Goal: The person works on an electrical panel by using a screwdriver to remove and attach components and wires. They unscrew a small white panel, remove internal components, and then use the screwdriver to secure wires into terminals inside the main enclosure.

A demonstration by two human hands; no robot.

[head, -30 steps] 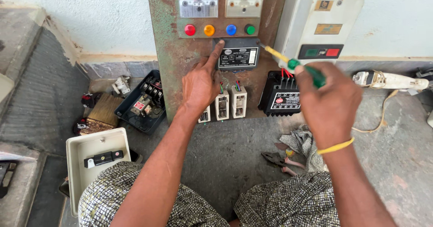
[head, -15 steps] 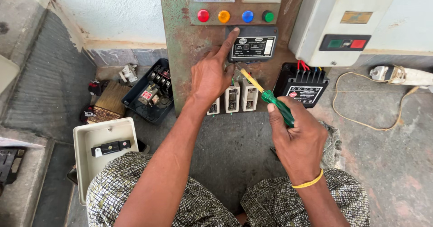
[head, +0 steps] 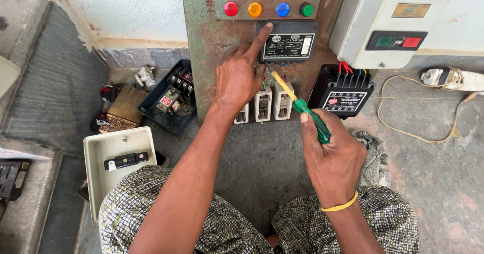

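Left hand (head: 237, 80) pressed against rusty panel (head: 212, 47), forefinger touching black control unit (head: 288, 43); right hand (head: 330, 155) clenched on green screwdriver (head: 305, 107), tip beneath that unit

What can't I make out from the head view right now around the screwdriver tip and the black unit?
- Screwdriver tip: hidden behind the left hand, so its contact point is unclear.
- Black unit: left edge covered by the left fingers.
- Two meters at the top: cut off by the frame edge.
- Terminals of the three white breakers: too small to tell.
- Right hand palm: faces away.
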